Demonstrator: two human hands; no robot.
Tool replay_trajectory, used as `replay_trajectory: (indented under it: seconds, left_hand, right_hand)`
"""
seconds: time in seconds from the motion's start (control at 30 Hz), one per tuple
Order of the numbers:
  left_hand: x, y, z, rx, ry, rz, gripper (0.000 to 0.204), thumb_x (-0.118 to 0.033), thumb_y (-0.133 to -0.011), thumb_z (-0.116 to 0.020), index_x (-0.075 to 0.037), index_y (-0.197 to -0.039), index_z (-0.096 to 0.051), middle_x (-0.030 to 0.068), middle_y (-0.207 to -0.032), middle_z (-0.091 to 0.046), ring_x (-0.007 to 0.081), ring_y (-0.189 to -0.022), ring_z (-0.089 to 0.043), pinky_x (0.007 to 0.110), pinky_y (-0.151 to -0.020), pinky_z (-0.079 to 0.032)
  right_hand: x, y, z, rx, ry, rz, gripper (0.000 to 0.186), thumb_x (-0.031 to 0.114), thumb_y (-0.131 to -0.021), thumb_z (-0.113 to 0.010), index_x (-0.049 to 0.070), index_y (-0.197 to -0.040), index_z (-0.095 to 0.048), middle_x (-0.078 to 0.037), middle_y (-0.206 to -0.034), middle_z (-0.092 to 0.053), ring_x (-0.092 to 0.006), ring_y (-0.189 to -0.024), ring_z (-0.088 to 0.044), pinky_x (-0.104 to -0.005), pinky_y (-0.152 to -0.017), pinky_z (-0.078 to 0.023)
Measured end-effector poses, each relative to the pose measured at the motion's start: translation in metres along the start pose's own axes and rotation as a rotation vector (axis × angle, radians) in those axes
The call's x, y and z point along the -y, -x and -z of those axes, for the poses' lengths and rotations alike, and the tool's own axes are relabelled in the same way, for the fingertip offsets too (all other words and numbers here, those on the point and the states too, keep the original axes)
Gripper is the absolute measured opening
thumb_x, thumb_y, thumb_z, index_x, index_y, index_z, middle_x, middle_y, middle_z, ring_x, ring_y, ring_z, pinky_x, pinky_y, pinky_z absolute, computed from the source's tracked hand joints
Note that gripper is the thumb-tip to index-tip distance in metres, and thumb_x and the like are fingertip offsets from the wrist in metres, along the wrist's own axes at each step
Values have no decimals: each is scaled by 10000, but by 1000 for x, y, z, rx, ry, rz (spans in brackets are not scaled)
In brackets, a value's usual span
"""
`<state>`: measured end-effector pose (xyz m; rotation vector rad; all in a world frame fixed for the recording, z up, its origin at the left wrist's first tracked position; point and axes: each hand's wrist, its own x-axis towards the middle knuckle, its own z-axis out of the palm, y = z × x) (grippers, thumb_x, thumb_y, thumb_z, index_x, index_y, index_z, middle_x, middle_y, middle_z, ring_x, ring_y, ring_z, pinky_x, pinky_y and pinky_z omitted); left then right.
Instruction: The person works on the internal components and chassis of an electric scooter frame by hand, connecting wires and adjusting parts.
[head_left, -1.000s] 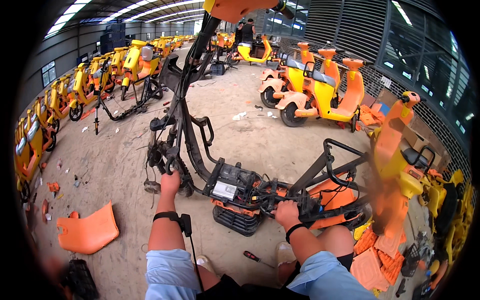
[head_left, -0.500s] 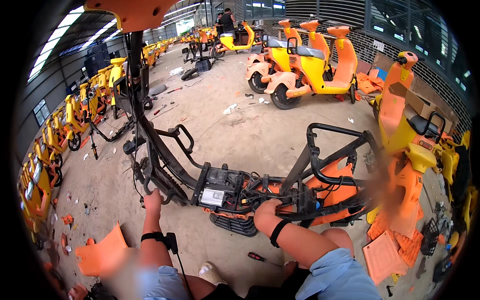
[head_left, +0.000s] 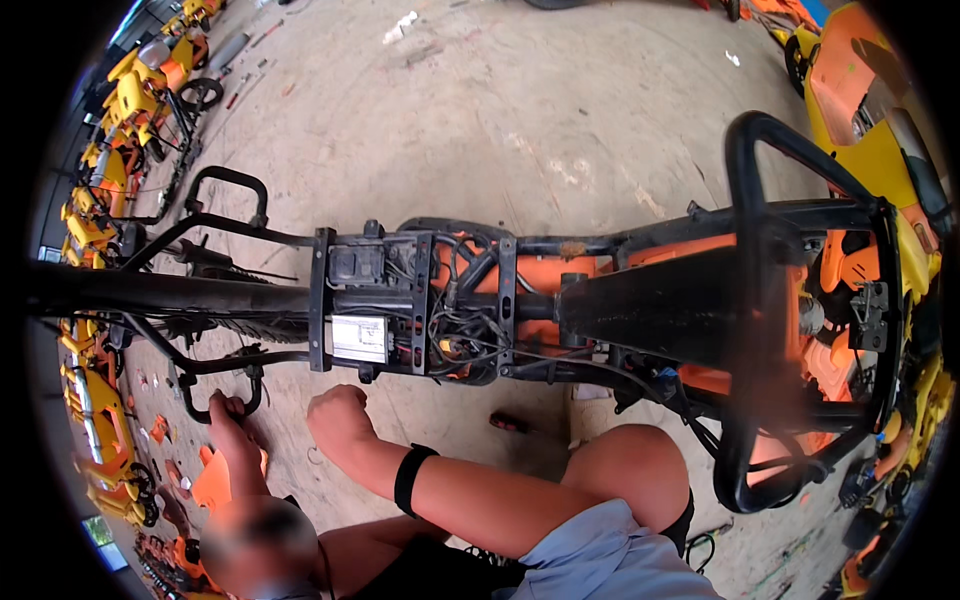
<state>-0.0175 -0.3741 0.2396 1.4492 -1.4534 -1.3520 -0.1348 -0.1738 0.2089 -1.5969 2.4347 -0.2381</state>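
While the stripped scooter frame [head_left: 520,310] lies across the middle of the head view on the concrete floor [head_left: 520,120], the left hand [head_left: 228,415] grips its lower-left black tube loop [head_left: 215,385] and the right hand [head_left: 338,420] hovers fisted, empty (judging: heavy, rigid steel, best held by bare tubes).

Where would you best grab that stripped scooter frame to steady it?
Probably the black side loop on the scooter frame, from the near side, as the left hand does. The bent tube is bare, round and stands clear of the wires. The right hand is a closed fist just below the frame; whether it grips anything cannot be told.
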Motion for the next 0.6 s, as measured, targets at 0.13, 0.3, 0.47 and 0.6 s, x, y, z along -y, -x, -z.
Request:
replay_trajectory:
  seconds: [0.13, 0.3, 0.47, 0.6]
  left_hand:
    - [-7, 31, -7, -36, -22, 0, 486, -507, -1041, -517, -121, -752, -464, 30, -716, -570, 77, -396, -286, 253, -388, -196]
    - [-28, 42, 25, 85, -342, 144, 493, -474, -1055, -513, -18, -1012, -695, 9, -686, -637, 47, -416, -342, 239, -401, -234]
    - [-26, 94, 62, 81, -522, 118, 418, -310, -1030, -564, 69, -1158, -686, 116, -901, -761, 138, -892, -636, 268, -842, -448]
    - [-74, 155, 57, 350, -868, 285, 306, -232, -943, -602, 22, -1037, -744, 122, -781, -743, 181, -775, -664, 344, -706, -500]
  right_hand:
    - [-6, 7, -1, 7, -167, -61, 120, 113, -759, -658, 76, -854, -721, -72, -758, -696, -271, -737, -686, -448, -580, -490]
    - [-5, 36, 50, 10, -682, -69, 74, 100, -768, -638, 70, -827, -671, -88, -776, -695, -251, -761, -685, -391, -664, -514]
    - [-27, 74, 162, 87, -1039, 112, 199, 193, -912, -642, 30, -1026, -639, -160, -916, -692, -346, -850, -673, -450, -735, -527]
    - [-81, 108, 275, 206, -1274, 64, 310, 290, -979, -640, 62, -1190, -630, -151, -1007, -702, -337, -939, -691, -427, -782, -540]
